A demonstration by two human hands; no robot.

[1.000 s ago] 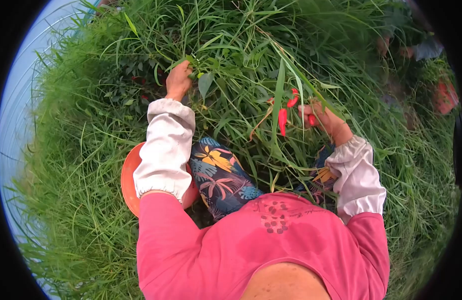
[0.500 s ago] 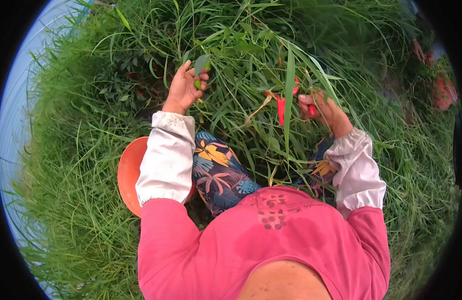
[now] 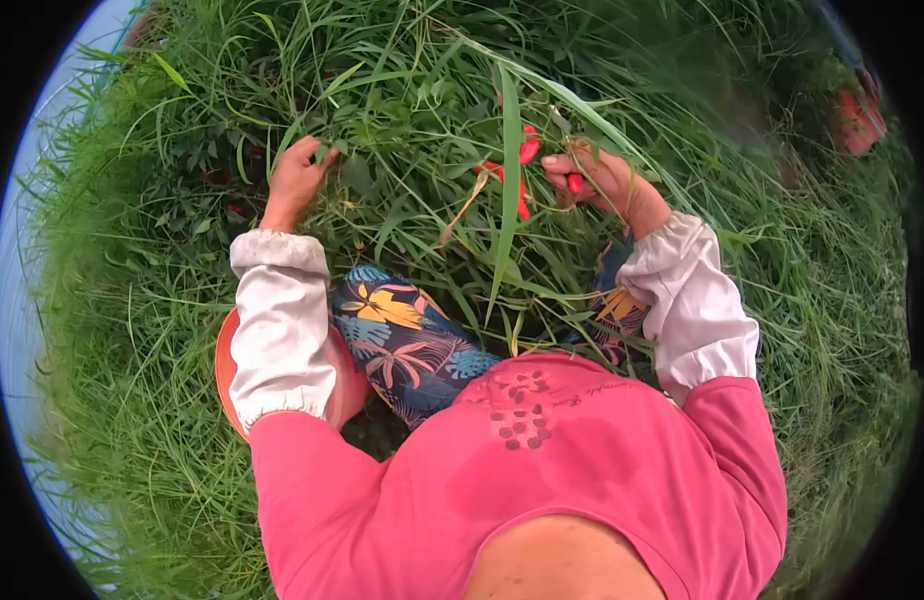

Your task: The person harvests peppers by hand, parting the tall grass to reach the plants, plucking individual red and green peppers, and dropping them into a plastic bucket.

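Dangling among grass blades (image 3: pixel 509 215), slim glossy red chilies (image 3: pixel 527 150); right hand (image 3: pixel 597 180) pinches one, left hand (image 3: pixel 297 175) apparently grips leaves (image 3: pixel 357 172).

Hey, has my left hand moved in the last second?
Yes. The left hand has shifted a little leftward, away from the patterned knee, and now grips the green plants.

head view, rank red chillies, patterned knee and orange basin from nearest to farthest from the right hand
From the right hand:
1. red chillies, at its fingertips, just left.
2. patterned knee, lower left, centre.
3. orange basin, far lower left, behind the left sleeve.
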